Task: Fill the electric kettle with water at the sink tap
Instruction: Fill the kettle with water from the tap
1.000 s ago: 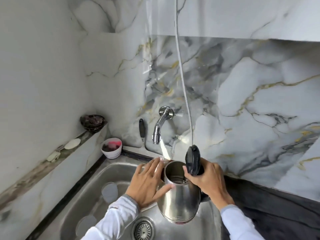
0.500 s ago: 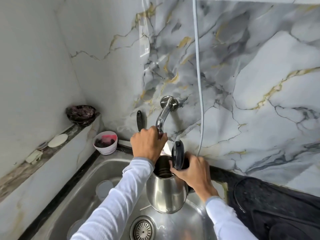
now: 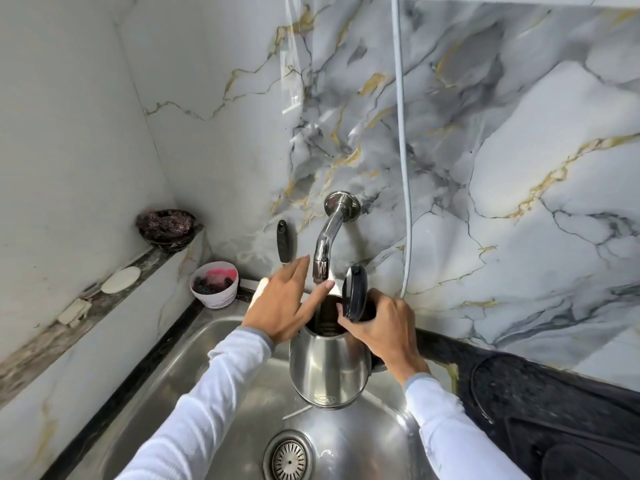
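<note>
While your right hand (image 3: 382, 330) is clamped around the kettle (image 3: 329, 365) at its handle side, the kettle hangs over the sink (image 3: 221, 386) with its lid (image 3: 355, 292) tipped up — mouth right under the tap (image 3: 327, 240). Your left hand (image 3: 282, 306) hovers just left of the spout, fingers spread apart, gripping nothing.

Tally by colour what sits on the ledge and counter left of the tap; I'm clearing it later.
Dark: 1, the bowl
White: 3, the cup, the disc, the soap piece
Total: 4
</note>
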### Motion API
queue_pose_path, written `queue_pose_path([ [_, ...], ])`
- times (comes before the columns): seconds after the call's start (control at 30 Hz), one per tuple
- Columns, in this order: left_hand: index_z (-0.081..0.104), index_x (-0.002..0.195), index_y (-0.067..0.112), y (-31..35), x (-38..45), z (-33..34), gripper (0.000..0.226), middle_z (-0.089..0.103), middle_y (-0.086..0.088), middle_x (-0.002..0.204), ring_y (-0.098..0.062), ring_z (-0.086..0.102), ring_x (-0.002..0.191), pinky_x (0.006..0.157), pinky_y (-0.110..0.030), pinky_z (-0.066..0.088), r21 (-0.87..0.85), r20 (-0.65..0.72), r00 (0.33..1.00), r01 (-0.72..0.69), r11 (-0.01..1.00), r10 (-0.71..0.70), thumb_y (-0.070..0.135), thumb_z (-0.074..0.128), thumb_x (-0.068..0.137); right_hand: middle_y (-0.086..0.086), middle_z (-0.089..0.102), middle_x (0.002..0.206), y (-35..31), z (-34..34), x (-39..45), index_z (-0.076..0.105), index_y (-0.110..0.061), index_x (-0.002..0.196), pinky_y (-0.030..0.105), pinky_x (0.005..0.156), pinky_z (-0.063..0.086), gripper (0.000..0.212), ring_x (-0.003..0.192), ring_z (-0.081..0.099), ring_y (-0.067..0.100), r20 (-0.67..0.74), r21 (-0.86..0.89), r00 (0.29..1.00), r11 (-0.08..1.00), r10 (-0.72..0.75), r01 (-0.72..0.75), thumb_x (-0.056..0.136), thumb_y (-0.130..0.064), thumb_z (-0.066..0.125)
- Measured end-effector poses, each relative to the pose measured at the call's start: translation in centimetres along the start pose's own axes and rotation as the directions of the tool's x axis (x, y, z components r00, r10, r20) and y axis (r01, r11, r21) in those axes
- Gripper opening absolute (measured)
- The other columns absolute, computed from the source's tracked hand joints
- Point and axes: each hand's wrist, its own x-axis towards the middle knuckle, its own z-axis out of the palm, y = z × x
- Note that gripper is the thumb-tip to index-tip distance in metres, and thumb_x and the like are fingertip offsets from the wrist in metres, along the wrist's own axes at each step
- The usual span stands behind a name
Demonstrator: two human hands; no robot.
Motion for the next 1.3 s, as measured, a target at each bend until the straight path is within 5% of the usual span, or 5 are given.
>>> queue_pose_path([
  [0.17, 0.012, 0.158, 0.005, -1.6, -3.8, 1.8, 0.109, 0.019, -0.015, 0.168, -0.025, 0.022, 0.153, 0.123, -0.049, 0.026, 0.384, 0.113, 0.993, -0.015, 0.923, -0.031, 0.085, 0.009, 0.084, 0.002, 0.078, 0.070, -0.2, 0.2, 0.1, 0.068, -0.018, 0.075, 0.038, 0.067, 0.059, 0.064, 0.070, 0.074, 0.027, 0.016, -0.016, 1.000, 1.000, 0.008, -0.008, 0.063, -0.080, 0.056],
  [0.4, 0.029, 0.153, -0.002, -2.4, -5.4, 3.0, 0.110, 0.040, -0.021, 0.158, -0.030, 0.038, 0.147, 0.113, -0.049, 0.042, 0.470, 0.109, 0.993, -0.011, 0.883, -0.046, 0.084, 0.015, 0.086, 0.000, 0.075, 0.065, -0.7, 0.5, 0.3, 0.065, -0.018, 0.071, 0.038, 0.065, 0.059, 0.063, 0.066, 0.073, 0.028, 0.005, -0.016, 1.000, 1.000, 0.019, -0.019, 0.063, -0.080, 0.059],
  [1.0, 0.033, 0.151, -0.002, -2.1, -5.1, 2.9, 0.110, 0.040, -0.021, 0.158, -0.029, 0.039, 0.146, 0.112, -0.049, 0.044, 0.484, 0.087, 0.996, -0.023, 0.875, -0.022, 0.084, 0.013, 0.086, -0.002, 0.074, 0.064, -0.4, 0.0, 0.3, 0.065, -0.019, 0.071, 0.037, 0.064, 0.060, 0.062, 0.062, 0.071, 0.024, -0.023, 0.013, 1.000, 1.000, 0.014, -0.013, 0.065, -0.080, 0.060],
  [1.17, 0.027, 0.156, 0.007, -1.5, -5.0, 2.2, 0.102, 0.028, -0.017, 0.165, -0.027, 0.029, 0.151, 0.119, -0.048, 0.034, 0.397, 0.133, 0.989, 0.013, 0.918, -0.072, 0.080, 0.005, 0.088, -0.004, 0.075, 0.065, -0.4, 0.0, 0.2, 0.066, -0.019, 0.072, 0.037, 0.065, 0.060, 0.062, 0.063, 0.072, 0.022, -0.027, 0.031, 1.000, 0.999, 0.008, -0.008, 0.065, -0.081, 0.059],
  [1.3, 0.032, 0.154, 0.015, -1.2, -2.3, 0.4, 0.063, 0.030, -0.015, 0.163, -0.027, 0.025, 0.151, 0.124, -0.046, 0.025, -0.083, 0.128, 0.983, 0.143, 0.986, -0.132, 0.054, 0.032, 0.104, -0.001, 0.075, 0.065, -0.6, 0.0, 0.2, 0.065, -0.018, 0.071, 0.038, 0.061, 0.059, 0.061, 0.062, 0.072, 0.025, -0.040, 0.036, 0.999, 0.999, 0.013, -0.012, 0.066, -0.079, 0.063],
])
